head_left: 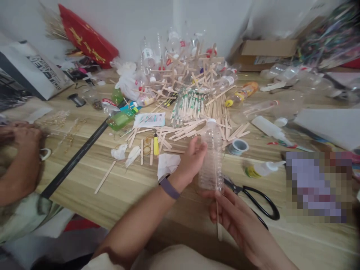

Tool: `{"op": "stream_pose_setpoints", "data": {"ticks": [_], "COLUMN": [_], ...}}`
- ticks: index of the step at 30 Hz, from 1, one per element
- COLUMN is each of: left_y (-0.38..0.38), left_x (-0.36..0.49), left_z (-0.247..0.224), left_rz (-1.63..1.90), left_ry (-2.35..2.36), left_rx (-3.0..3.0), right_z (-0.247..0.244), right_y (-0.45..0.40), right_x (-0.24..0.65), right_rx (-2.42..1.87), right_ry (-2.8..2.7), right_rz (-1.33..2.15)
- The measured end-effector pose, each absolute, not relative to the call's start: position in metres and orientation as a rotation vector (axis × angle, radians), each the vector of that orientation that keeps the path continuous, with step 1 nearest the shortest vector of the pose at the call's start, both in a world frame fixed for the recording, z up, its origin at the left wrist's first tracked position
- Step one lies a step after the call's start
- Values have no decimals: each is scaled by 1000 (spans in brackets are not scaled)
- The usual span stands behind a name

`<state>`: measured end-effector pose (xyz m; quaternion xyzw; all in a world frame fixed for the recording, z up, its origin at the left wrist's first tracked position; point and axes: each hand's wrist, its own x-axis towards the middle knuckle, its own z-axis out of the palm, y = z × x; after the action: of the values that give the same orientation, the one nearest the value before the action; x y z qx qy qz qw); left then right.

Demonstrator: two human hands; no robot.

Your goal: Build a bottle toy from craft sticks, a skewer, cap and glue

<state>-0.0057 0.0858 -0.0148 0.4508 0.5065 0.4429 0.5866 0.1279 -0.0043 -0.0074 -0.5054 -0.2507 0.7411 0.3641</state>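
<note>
A clear ribbed plastic bottle [210, 161] with a white cap stands out from the table in front of me, its cap end away from me. My left hand [194, 157] is closed around the bottle's left side; a dark purple band circles that wrist. At the bottle's near end, my right hand [229, 210] pinches a thin wooden stick [219, 225], which runs along the bottle and sticks out below the fingers. Whether the stick passes inside or outside the bottle I cannot tell. Black-handled scissors [261, 202] lie on the table just right of my right hand.
Wooden sticks [187, 131] and plastic bottles [147, 52] heap up at the back. A yellow-handled screwdriver [156, 144], a wire spool [238, 146] and a glue bottle [264, 168] lie nearer. A black strip [78, 155] crosses the left, where another person's hands [25, 138] rest.
</note>
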Motion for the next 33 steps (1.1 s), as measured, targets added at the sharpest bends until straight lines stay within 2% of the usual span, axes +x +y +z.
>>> {"op": "stream_pose_setpoints", "data": {"ticks": [7, 11, 18, 25, 33], "left_y": [54, 54, 64, 69, 74], "left_x": [-93, -147, -159, -179, -175], "left_z": [9, 4, -6, -1, -10], "left_rz": [955, 683, 271, 245, 128], "left_ry": [1964, 2271, 2285, 2318, 2126], "left_rx": [1541, 1723, 2028, 2077, 2206], "right_z": [-12, -17, -16, -19, -18], "right_y": [9, 8, 7, 9, 8], "right_x": [136, 135, 135, 134, 134], "right_rx": [-1233, -1229, -1195, -1206, -1179], "right_ry": [-415, -348, -375, -357, -359], "right_rz": [1971, 1968, 1976, 1960, 1969]}}
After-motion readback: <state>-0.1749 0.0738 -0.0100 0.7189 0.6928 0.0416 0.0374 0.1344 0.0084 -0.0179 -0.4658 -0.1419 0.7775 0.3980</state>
